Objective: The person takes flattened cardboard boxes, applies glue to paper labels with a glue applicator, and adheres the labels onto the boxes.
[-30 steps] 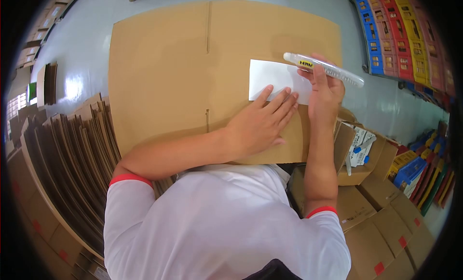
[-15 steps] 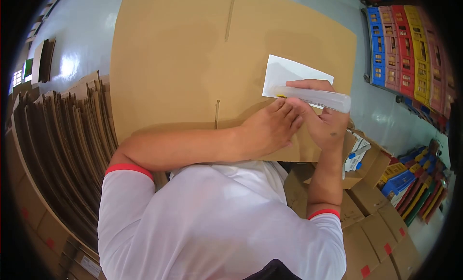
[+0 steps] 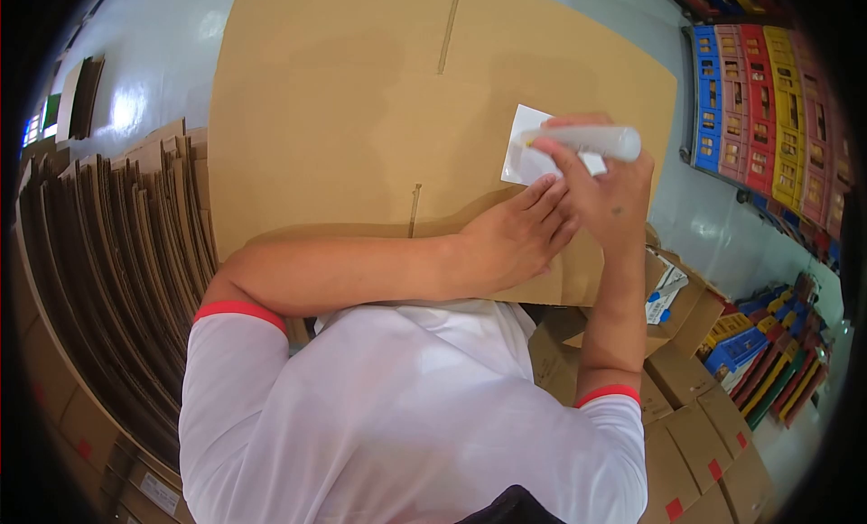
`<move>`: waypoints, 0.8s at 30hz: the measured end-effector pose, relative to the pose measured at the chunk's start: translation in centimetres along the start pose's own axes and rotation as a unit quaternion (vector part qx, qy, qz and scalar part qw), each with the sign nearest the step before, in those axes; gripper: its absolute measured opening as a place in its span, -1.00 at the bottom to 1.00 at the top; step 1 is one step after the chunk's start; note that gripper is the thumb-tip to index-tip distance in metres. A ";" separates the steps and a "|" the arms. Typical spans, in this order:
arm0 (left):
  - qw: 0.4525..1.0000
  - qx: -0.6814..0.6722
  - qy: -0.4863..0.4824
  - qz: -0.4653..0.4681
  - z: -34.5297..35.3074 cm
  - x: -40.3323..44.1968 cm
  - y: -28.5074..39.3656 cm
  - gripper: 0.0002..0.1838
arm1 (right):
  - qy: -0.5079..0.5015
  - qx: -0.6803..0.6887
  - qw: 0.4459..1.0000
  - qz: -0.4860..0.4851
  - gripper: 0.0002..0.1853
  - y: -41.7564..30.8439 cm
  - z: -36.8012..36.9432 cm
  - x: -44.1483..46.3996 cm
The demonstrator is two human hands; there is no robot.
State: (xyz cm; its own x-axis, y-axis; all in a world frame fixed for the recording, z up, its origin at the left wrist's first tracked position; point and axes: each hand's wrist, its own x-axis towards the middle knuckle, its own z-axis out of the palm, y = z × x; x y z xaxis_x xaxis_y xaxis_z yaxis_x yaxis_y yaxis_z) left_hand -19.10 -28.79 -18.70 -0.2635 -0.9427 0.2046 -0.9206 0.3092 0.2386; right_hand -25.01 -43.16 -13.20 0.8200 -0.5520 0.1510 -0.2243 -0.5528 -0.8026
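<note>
1. Gripping the thick marker (image 3: 591,143) in our right hand (image 3: 612,188), we have its fingers closed round the barrel, its tip end over the white paper (image 3: 526,161); motion blurs it in the head view.
2. We lay our left hand (image 3: 513,240) palm down, fingers extended and close together, grasping nothing visible, fingertips at the paper's near edge.
3. Beneath both, we see the paper lying on the large cardboard sheet (image 3: 334,154), towards its right side.
</note>
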 end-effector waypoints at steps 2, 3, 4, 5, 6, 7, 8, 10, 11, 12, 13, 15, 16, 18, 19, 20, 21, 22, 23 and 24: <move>1.000 -0.007 0.011 -0.004 0.1 0.1 0.0 -0.29 | 0.034 0.021 0.999 0.007 -0.89 0.5 0.3 1.2; 1.000 -0.014 0.022 -0.009 0.2 0.1 0.0 -0.27 | 0.041 0.001 0.999 0.010 -0.89 0.5 0.3 1.8; 1.000 -0.014 0.022 -0.008 0.2 0.1 0.0 -0.27 | 0.047 -0.018 0.999 0.013 -0.89 0.4 0.2 2.0; 1.000 -0.008 0.029 -0.008 0.3 0.1 0.0 -0.30 | 0.046 -0.018 0.999 0.013 -0.89 0.4 0.2 1.9; 0.999 -0.003 0.037 -0.008 0.2 0.1 -0.1 -0.32 | 0.029 0.002 0.999 0.017 -0.91 0.3 0.1 1.6; 0.999 -0.003 0.037 -0.010 0.2 0.1 -0.2 -0.32 | 0.011 0.022 0.999 0.020 -0.92 0.2 0.1 1.3; 1.000 -0.011 0.013 0.000 0.2 0.0 -0.4 -0.35 | 0.009 0.022 1.000 0.020 -0.92 0.0 0.1 0.6; 1.000 -0.019 -0.011 0.007 0.3 0.0 -0.6 -0.37 | -0.076 0.049 0.996 0.015 -0.90 -0.4 0.1 -1.0; 0.995 -0.076 -0.071 0.001 0.5 0.3 -0.7 -0.40 | -0.078 0.049 0.996 0.015 -0.90 -0.8 -0.1 -1.2; 0.982 -0.132 -0.131 -0.004 0.5 0.6 -0.8 -0.43 | -0.074 0.026 0.997 0.027 -0.88 -1.3 -0.4 -1.3; 0.983 -0.132 -0.131 -0.003 0.5 0.7 -0.9 -0.43 | -0.069 0.003 0.997 0.039 -0.86 -1.5 -0.5 -1.3; 0.999 -0.006 0.045 0.008 0.2 1.0 -1.1 -0.52 | 0.029 0.080 0.990 0.109 -0.83 -0.3 -1.2 -0.7; 0.999 -0.005 0.045 0.010 0.0 1.2 -1.2 -0.52 | 0.121 0.156 0.965 0.174 -0.79 0.3 -1.6 -0.3; 0.999 0.040 0.033 -0.009 -0.4 1.9 -1.2 -0.45 | 0.139 0.188 0.960 0.151 -0.78 0.4 -2.2 0.1; 0.999 0.041 0.033 -0.009 -0.7 2.3 -1.3 -0.45 | 0.155 0.222 0.954 0.127 -0.76 0.4 -2.4 0.3; 1.000 0.010 0.000 -0.013 -1.1 2.7 -1.4 -0.44 | 0.155 0.221 0.955 0.126 -0.76 0.7 -2.2 0.3; 0.999 -0.022 -0.034 -0.017 -1.2 2.9 -1.5 -0.42 | 0.141 0.185 0.966 0.117 -0.76 1.0 -1.7 0.2; 0.999 -0.022 -0.034 -0.015 -1.1 3.1 -1.5 -0.42 | 0.127 0.147 0.975 0.108 -0.75 1.1 -1.4 0.1; 0.999 -0.023 -0.030 -0.016 -1.0 3.2 -1.5 -0.42 | 0.129 0.146 0.975 0.109 -0.75 0.9 -1.3 0.2; 0.999 -0.023 -0.027 -0.017 -0.8 3.2 -1.4 -0.42 | 0.115 0.113 0.980 0.118 -0.77 0.6 -1.2 0.2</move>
State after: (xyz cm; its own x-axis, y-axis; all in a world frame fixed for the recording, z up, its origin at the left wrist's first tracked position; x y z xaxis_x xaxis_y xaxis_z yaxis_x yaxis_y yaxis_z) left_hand -18.44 -32.08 -17.61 -0.2491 -0.9576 0.1449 -0.9150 0.2817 0.2888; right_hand -25.56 -44.36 -12.96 0.6140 -0.7876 0.0512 -0.2491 -0.2550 -0.9343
